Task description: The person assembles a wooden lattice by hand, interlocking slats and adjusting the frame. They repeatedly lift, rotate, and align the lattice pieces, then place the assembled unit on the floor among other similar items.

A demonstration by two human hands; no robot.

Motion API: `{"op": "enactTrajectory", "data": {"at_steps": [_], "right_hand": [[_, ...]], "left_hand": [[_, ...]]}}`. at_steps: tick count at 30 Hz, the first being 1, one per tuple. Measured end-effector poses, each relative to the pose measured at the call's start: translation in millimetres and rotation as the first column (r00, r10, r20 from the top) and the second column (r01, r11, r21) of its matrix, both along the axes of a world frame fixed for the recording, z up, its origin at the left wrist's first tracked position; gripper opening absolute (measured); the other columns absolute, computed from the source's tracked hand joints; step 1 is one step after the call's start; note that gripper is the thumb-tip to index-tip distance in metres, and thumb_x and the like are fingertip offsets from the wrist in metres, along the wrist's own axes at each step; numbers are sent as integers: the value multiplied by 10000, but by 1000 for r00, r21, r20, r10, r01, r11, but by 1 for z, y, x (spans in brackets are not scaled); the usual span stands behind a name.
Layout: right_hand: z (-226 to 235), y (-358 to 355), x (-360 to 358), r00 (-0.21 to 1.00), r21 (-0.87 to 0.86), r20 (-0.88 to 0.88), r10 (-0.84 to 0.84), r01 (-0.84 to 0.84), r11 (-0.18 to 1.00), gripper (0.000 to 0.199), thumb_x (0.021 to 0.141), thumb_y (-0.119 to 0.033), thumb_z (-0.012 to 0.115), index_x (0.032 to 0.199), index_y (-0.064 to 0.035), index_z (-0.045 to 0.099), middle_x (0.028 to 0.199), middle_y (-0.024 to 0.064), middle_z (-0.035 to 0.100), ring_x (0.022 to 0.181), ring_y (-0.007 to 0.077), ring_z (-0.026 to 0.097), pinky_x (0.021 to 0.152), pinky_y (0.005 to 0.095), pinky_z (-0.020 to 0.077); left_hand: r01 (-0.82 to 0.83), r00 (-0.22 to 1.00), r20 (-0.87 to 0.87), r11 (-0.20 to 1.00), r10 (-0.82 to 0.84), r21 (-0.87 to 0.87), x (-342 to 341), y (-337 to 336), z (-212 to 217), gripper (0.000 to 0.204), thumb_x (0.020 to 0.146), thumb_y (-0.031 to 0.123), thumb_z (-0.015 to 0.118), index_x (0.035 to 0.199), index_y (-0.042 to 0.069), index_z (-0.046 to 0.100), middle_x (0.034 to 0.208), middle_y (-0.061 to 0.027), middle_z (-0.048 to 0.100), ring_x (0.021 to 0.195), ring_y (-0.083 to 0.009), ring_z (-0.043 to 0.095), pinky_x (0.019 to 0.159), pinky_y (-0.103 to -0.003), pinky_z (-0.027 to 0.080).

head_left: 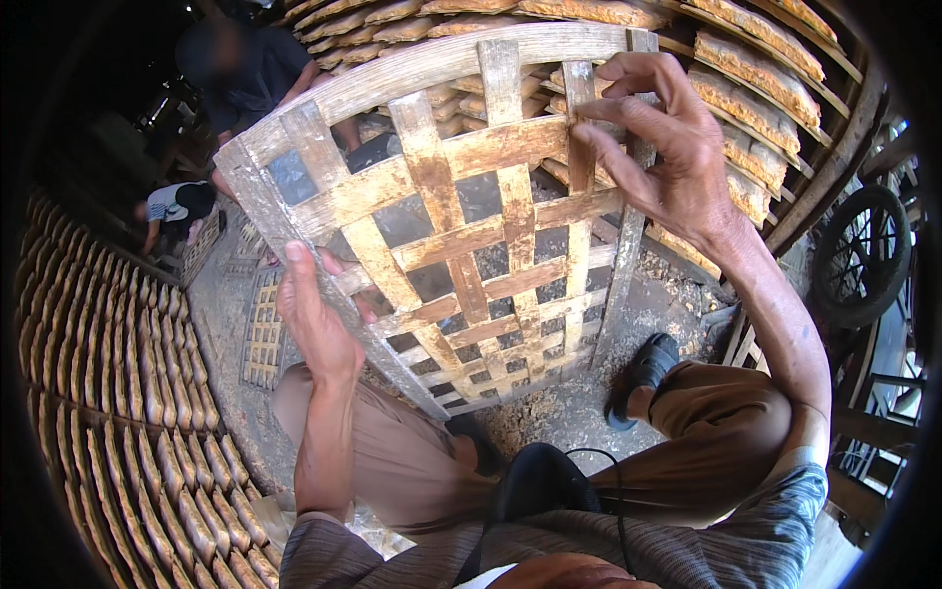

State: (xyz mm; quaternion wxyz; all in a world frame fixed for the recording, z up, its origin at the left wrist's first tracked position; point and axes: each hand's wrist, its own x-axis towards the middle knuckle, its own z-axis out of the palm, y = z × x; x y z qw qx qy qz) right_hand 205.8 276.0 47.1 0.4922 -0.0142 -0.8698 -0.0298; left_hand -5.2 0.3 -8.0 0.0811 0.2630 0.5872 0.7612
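Note:
A woven wooden lattice panel (481, 226), framed by thicker wooden strips, leans upright between my knees. Its lower end is down near the floor. My left hand (319, 319) grips the left frame strip, thumb on the near side and fingertips showing through behind. Up at the top right corner, my right hand (672, 147) is bent over a vertical slat (579, 157). Thumb and index fingertips come close together there in a pinch, while the other fingers curl above. Whatever sits between them is too small to make out. Worn brown and pale patches mark the slats.
Stacked racks of orange-brown slabs (756, 108) rise behind and right; more slab rows (137, 353) line the left. Another lattice panel (263, 334) lies on the floor left. A person (245, 74) works at the far left, another (182, 206) bends lower. A wheel (862, 255) hangs right.

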Motion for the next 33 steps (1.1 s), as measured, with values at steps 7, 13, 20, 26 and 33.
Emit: {"op": "enactTrajectory", "data": {"at_steps": [7,13,20,26,33], "right_hand": [[1,1,-1,996,3,-64,-58,59,998,255,874,-72,816,1117,-28,753,1162,107,681,904,156,727,660,260,609],[-1,6,-2,999,-44,-34,-19,17,999,217,868,-181,825,951,-8,724,1081,97,703,797,224,726,637,378,614],[-14,-6,1,995,233,26,-98,90,968,224,860,-215,820,1006,-60,749,1256,115,677,1170,273,646,943,443,552],[-31,-26,-5,977,249,160,-144,102,963,334,901,-312,786,1163,-106,764,1402,44,654,1394,242,535,1204,535,385],[-50,-25,-5,965,319,249,-84,0,948,194,866,-287,814,1008,-155,800,1348,8,704,1356,178,583,1195,558,405]], "left_hand": [[-16,1000,-22,1000,16,14,0,2,0,504,1070,561,494,871,100,539,891,-67,623,619,-158,618,392,-266,411],[-31,999,-29,999,31,10,-1,0,-3,483,1084,533,481,880,100,546,863,-71,622,611,-144,612,404,-267,432],[-63,998,-29,998,63,12,5,7,6,459,1090,515,480,919,98,563,839,-51,596,612,-116,597,418,-251,444],[-36,999,38,999,35,22,-4,1,1,472,1082,543,475,934,102,557,863,-44,606,645,-107,631,414,-239,441],[-68,997,31,998,68,-10,-12,1,-2,438,1071,543,495,1083,111,569,906,-11,606,710,-97,632,437,-227,415]]}}
